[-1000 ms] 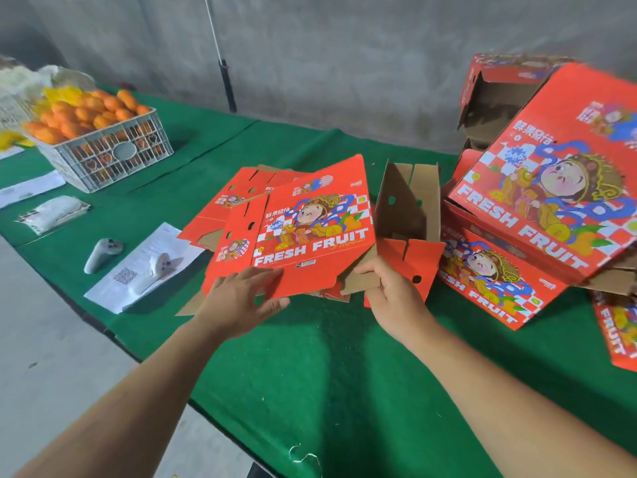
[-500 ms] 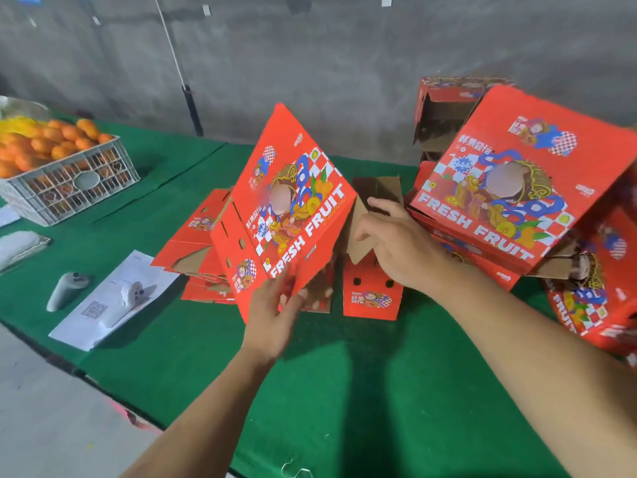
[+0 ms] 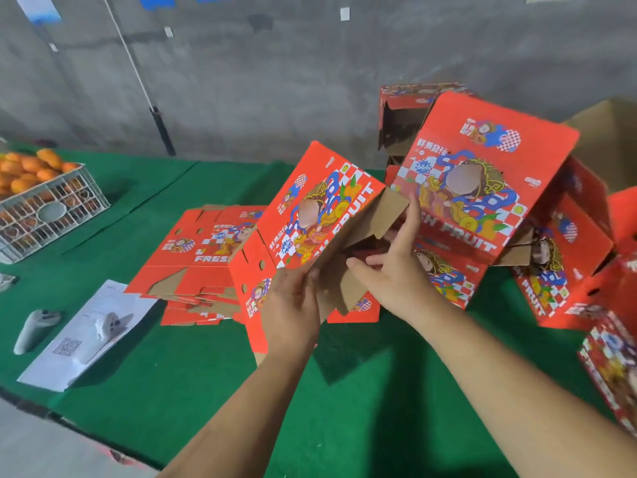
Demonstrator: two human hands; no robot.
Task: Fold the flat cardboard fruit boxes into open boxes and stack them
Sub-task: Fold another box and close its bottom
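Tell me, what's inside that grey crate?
The grey plastic crate holds oranges, piled above its rim. More show through its lattice wall, but the crate's bottom is covered.

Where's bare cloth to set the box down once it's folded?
Free: the green cloth near the front edge, between the forearms and the white paper; also between the fruit crate and flat box stack. Crowded: right side, piled folded boxes.

Red fruit box (image 3: 310, 215) half-opened, tilted, mid-frame.
Flat boxes (image 3: 203, 257) stacked to its left; folded boxes (image 3: 489, 188) piled at right.
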